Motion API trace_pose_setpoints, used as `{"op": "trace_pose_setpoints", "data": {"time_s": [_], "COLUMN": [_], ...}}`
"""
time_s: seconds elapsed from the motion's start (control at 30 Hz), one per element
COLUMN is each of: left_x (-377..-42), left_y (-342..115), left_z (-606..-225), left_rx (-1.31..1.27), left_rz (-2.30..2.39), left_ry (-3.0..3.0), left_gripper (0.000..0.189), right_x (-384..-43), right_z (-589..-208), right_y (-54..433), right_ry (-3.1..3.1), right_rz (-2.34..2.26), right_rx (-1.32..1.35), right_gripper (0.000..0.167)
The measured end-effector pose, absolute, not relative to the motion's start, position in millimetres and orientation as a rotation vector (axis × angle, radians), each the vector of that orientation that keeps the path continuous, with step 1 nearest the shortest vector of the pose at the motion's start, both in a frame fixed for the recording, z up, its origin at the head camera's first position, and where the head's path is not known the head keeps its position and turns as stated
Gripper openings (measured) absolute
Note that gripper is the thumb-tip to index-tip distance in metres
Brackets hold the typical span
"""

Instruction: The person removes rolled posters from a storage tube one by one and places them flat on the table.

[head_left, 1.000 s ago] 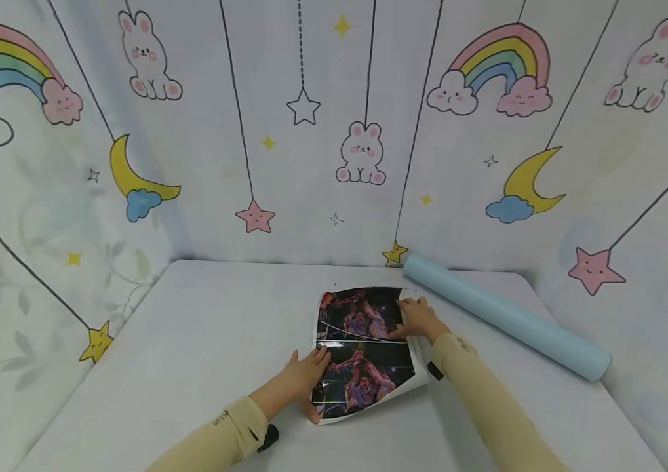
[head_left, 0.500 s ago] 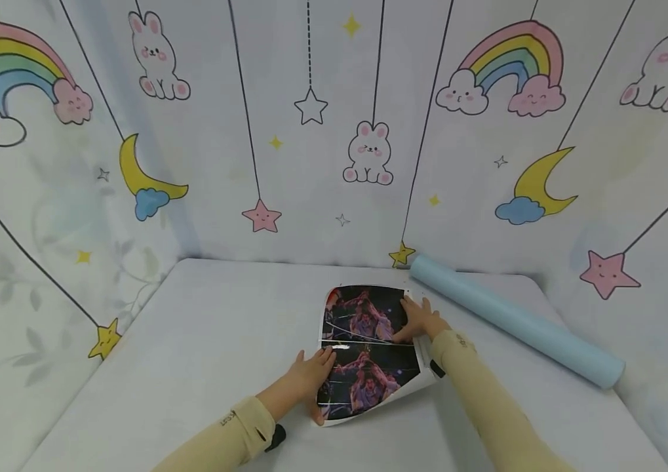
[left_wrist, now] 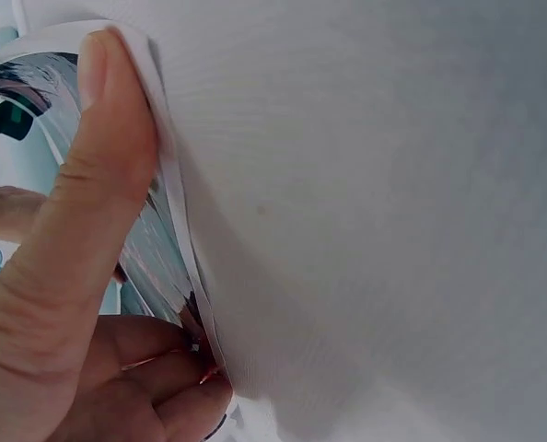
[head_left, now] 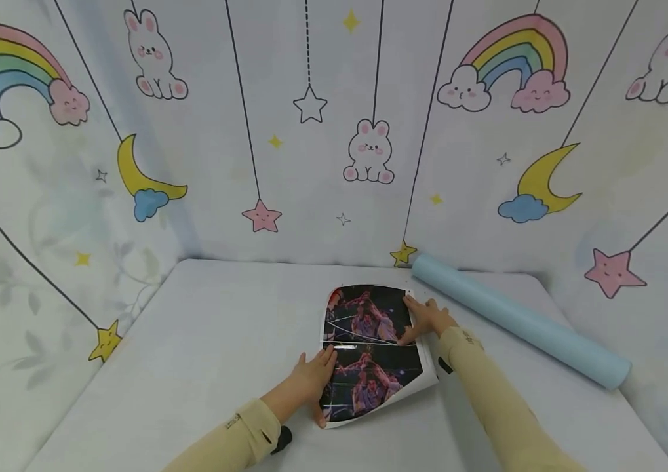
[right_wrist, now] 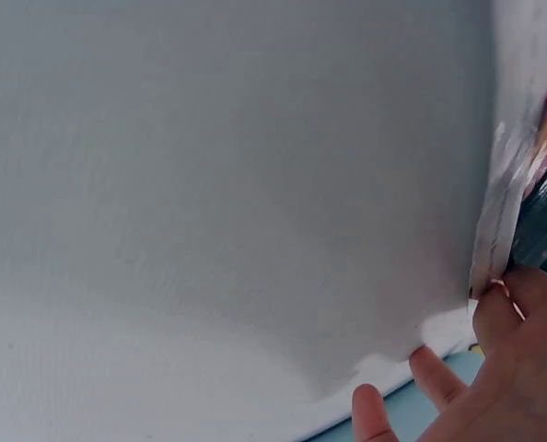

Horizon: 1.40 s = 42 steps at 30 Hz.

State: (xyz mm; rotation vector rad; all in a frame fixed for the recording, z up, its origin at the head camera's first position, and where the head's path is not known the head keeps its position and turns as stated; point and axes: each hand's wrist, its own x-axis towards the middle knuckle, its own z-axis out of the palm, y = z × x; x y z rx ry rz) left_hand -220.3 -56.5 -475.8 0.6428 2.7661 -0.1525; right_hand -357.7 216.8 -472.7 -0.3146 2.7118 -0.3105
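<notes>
A glossy photo sheet (head_left: 372, 377) with two alike dark pictures, one above the other, lies on the white table. Its lower right corner curls up. My left hand (head_left: 309, 379) rests along the left edge, fingers spread on the print and thumb at the lower corner. In the left wrist view the thumb lies along the sheet's white margin (left_wrist: 175, 198). My right hand (head_left: 428, 320) lies across the upper right edge with fingers spread. In the right wrist view two fingertips meet the sheet's edge (right_wrist: 504, 198), while other fingers reach past it over the table.
A long light-blue roll (head_left: 519, 321) lies slantwise on the right of the white table (head_left: 239, 328). A cloth backdrop (head_left: 310, 170) printed with rabbits, stars and rainbows surrounds the table at the back and sides. Small black pieces (head_left: 282, 439) show under the sleeves.
The head view has shifted a little, moving the scene slightly right. Both hands stay on the sheet in nearly the same places; the right hand has slid slightly outward.
</notes>
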Motion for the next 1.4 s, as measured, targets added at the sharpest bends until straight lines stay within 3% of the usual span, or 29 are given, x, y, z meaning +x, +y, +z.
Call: {"op": "trace_pose_setpoints", "data": {"time_s": [0.43, 0.77, 1.03, 1.4], "left_x": [-218.4, -220.3, -218.9, -217.3], "left_y": [-55.4, -50.6, -52.2, -53.2], "left_z": [-469.9, -470.1, -469.2, -468.9], "left_rx": [0.631, 0.606, 0.607, 0.612], "left_rz": [-0.137, -0.249, -0.242, -0.202], "left_ry": [2.747, 2.758, 2.763, 2.768], "left_gripper": [0.128, 0.127, 0.126, 0.125], "right_x": [-358.6, -358.3, -357.6, -355.3], "right_z": [-474.4, -470.0, -473.4, -483.8], "right_y": [213.2, 210.7, 210.9, 219.7], "right_ry": [2.679, 2.677, 2.696, 2.737], "right_rz": [-0.367, -0.358, -0.373, -0.382], "right_rx": [-0.150, -0.175, -0.197, -0.284], "right_gripper": [0.120, 0.129, 0.118, 0.118]}}
